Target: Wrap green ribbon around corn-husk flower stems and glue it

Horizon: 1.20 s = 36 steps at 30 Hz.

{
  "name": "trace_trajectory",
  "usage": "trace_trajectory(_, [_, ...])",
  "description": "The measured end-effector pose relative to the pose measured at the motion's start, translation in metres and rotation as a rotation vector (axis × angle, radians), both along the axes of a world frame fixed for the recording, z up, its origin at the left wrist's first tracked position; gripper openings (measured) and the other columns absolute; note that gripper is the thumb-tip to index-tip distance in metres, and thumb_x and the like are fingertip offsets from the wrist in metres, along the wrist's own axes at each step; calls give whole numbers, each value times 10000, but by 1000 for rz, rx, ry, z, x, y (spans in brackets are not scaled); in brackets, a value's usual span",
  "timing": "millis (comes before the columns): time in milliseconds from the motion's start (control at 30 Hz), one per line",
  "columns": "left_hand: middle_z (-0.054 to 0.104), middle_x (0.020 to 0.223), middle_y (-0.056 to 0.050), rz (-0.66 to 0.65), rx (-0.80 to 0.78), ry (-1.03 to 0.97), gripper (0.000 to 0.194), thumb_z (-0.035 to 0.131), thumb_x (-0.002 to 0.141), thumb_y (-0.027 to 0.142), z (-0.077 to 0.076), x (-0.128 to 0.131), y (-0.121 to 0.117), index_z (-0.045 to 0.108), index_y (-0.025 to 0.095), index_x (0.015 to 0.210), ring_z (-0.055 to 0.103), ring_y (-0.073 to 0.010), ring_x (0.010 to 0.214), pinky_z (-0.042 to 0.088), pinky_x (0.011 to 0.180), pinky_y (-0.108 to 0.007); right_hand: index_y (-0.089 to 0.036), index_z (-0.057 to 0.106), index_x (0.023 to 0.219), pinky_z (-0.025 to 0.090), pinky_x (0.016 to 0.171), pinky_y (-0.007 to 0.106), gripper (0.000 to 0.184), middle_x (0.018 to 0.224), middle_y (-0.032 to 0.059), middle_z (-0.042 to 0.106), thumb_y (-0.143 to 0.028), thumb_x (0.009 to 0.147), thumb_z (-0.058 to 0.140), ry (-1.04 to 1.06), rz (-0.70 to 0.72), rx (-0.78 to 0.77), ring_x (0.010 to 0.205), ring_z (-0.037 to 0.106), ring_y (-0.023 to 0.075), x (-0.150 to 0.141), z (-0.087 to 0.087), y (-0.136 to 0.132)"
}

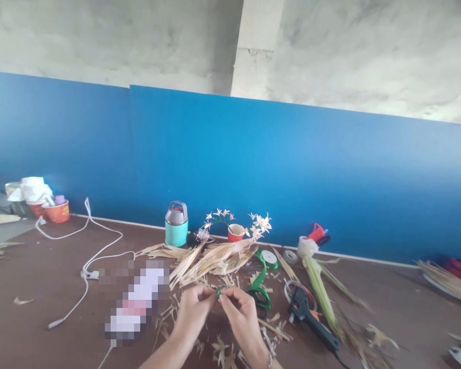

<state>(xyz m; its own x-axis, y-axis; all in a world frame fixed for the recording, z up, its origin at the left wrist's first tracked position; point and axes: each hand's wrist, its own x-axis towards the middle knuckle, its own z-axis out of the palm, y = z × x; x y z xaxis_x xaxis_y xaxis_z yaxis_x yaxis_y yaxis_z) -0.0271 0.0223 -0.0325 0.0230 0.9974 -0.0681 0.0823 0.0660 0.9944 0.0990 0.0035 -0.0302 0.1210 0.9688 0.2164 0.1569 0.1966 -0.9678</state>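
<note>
Close together over the brown table, my left hand [192,307] and my right hand [241,310] both pinch a small piece of green ribbon [218,291] between thumb and fingertips. Most of the piece is hidden by the fingers. Just right of my right hand, a loose length of green ribbon [259,279] trails from a spool [269,258]. Dried corn husks [218,260] lie in a pile beyond my hands. Cut husk flowers [219,348] and scraps lie beneath my wrists.
A black glue gun [311,318] and a green husk stalk [320,292] lie to the right. Behind the husks stand a teal thermos [175,231] and a red cup [235,234] with husk flowers. White cables [96,251] and a blurred-out object [136,302] lie left.
</note>
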Motion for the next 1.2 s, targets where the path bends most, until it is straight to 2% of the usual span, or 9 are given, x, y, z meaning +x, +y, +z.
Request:
trace_trajectory(200, [623, 523, -1, 43, -3, -52, 114, 629, 598, 243, 8, 4, -4, 629, 130, 586, 556, -149, 526, 383, 514, -229, -143, 644, 661, 407, 525, 236, 201, 581, 21, 605, -321, 736, 589, -20, 19, 11, 546, 511, 153, -1, 1, 0])
trace_trajectory(567, [657, 556, 0, 69, 40, 232, 156, 600, 621, 302, 10, -1, -1, 647, 163, 567, 599, -189, 597, 395, 550, -241, -148, 658, 662, 432, 567, 246, 179, 631, 49, 650, -284, 742, 574, -97, 1, 40, 604, 559, 185, 0, 0, 0])
trace_trajectory(800, [690, 622, -4, 106, 102, 393, 130, 555, 648, 263, 15, -1, -6, 638, 186, 585, 626, -193, 637, 407, 586, -247, -147, 663, 674, 439, 557, 241, 172, 634, 49, 665, -278, 739, 574, -108, -15, 34, 591, 569, 184, -2, 1, -1])
trace_trajectory(933, [701, 659, -12, 107, 138, 404, 138, 552, 655, 276, 15, -1, -4, 628, 186, 584, 635, -201, 674, 419, 614, -250, -150, 664, 678, 441, 561, 239, 159, 637, 46, 662, -264, 737, 572, -109, -20, 54, 600, 570, 184, -2, 4, -3])
trace_trajectory(1100, [713, 697, 0, 47, 133, 325, 157, 566, 659, 294, 10, -2, -1, 685, 196, 691, 642, -199, 709, 435, 642, -245, -153, 648, 669, 417, 532, 229, 157, 615, 29, 623, -260, 745, 560, -108, -5, 57, 565, 533, 162, -1, 5, -3])
trace_trajectory(1200, [708, 686, -12, 49, 157, 347, 157, 569, 655, 290, 9, -2, -1, 690, 190, 638, 638, -204, 709, 433, 635, -248, -157, 633, 668, 393, 501, 222, 153, 593, 13, 587, -258, 751, 553, -111, 11, 43, 534, 501, 148, 0, 5, -3])
